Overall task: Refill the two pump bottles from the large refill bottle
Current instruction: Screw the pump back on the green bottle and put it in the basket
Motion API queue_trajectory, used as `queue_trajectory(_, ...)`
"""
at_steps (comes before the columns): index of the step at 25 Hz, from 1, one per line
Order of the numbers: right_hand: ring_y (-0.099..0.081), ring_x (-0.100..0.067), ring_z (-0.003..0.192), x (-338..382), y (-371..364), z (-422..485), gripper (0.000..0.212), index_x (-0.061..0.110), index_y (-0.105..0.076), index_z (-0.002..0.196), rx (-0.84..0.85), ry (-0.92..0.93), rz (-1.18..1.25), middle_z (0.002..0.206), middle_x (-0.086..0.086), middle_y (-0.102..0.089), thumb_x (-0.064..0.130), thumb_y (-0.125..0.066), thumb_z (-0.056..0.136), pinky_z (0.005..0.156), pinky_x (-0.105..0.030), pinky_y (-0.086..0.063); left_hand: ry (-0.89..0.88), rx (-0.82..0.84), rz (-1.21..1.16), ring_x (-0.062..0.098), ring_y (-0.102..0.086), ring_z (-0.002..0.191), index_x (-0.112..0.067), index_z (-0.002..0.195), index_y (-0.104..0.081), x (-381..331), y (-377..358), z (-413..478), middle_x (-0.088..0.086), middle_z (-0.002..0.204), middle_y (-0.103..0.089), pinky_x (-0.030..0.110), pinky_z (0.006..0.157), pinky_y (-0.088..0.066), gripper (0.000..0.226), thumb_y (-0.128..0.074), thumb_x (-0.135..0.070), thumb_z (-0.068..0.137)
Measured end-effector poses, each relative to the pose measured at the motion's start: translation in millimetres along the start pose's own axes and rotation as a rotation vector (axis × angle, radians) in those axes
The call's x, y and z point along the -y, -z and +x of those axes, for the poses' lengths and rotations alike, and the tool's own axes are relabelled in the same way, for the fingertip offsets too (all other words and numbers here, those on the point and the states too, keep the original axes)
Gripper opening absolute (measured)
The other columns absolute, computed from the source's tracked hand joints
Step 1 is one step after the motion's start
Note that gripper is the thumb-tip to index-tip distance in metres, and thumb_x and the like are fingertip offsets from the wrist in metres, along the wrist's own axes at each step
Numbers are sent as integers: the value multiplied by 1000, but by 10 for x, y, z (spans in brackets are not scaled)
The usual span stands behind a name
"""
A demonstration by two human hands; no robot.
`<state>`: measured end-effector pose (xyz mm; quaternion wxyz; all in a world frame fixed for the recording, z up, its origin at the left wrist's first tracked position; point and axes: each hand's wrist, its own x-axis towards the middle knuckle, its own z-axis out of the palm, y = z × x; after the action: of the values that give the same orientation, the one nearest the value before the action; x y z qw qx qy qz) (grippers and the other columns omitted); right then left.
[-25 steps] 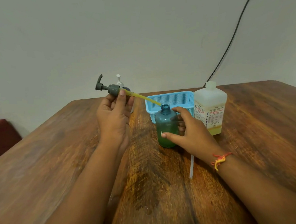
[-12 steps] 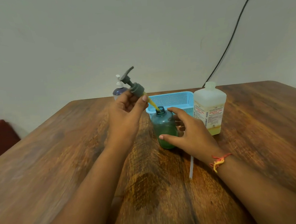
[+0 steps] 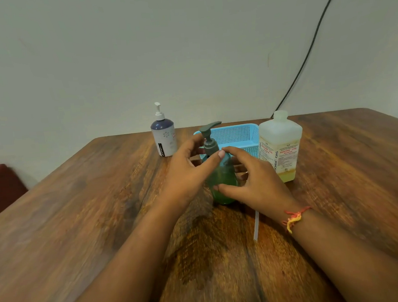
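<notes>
My left hand [image 3: 190, 172] has its thumb and fingers curled round the grey pump head [image 3: 209, 140], pinching the collar where it sits on the neck of the green pump bottle [image 3: 222, 184]. My right hand [image 3: 254, 182] wraps loosely about the bottle's body, thumb across the front and fingers behind, steadying it upright on the wooden table [image 3: 81, 229] at the middle of my view.

The bottle looks like thin translucent plastic, light and slightly slick, so I judge it would tip or spin if I twisted the collar without a firm hold low on the belly. The collar is the part to turn, not the spout, which would swivel or snap.

At 11 o'clock from it stands the white pump bottle [image 3: 164, 136], its pump on. At 2 o'clock is the large refill bottle [image 3: 280, 147], capped, yellow liquid low inside. The blue basket [image 3: 237, 136] lies just behind, at 12 o'clock.
</notes>
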<state>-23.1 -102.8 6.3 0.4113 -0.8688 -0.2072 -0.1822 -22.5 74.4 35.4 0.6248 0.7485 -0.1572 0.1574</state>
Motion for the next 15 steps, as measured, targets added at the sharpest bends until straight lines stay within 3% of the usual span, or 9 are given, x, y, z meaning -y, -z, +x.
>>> queue_trajectory(4, -53, 0, 112, 3, -4, 4, 86, 38, -40, 149, 11, 18, 4, 137, 10, -57, 51, -82, 75, 79, -6, -48, -33, -105, -11, 14, -69, 111, -21, 131, -61, -26, -3, -4, -1, 119, -70, 31, 86, -62, 43, -75, -23, 90)
queue_trajectory(7, -52, 1, 106, 14, 14, -2, 86, 37, -40, 150, 22, 11, 11, 135, 11, -55, 47, -83, 76, 73, -1, -46, -26, -57, -78, 6, -70, 111, -26, 123, -63, -58, -19, -26, -8, 114, -74, 24, 85, -60, 30, -63, -9, 98)
queue_trajectory(10, -52, 3, 105, 29, 22, -12, 86, 36, -39, 150, 45, 8, 37, 135, 12, -53, 42, -84, 77, 74, 1, -45, -4, -7, -115, 3, -70, 111, -16, 130, -63, -97, -46, -38, -3, 119, -74, 17, 82, -57, 34, -49, -3, 103)
queue_trajectory(12, -52, 2, 110, 46, 11, -12, 85, 39, -38, 149, 50, 19, 49, 137, 14, -51, 41, -84, 78, 75, 1, -45, 5, 0, -132, 7, -70, 113, -12, 135, -60, -112, -58, -39, 0, 123, -72, 18, 80, -57, 34, -57, -12, 101)
queue_trajectory(15, -51, 3, 110, 49, -9, -10, 81, 48, -37, 143, 45, 41, 52, 132, 18, -50, 42, -84, 77, 74, 2, -44, -11, -68, -74, 13, -66, 118, -21, 140, -54, -62, -23, -15, 0, 126, -67, 28, 87, -60, 57, -76, -20, 87)
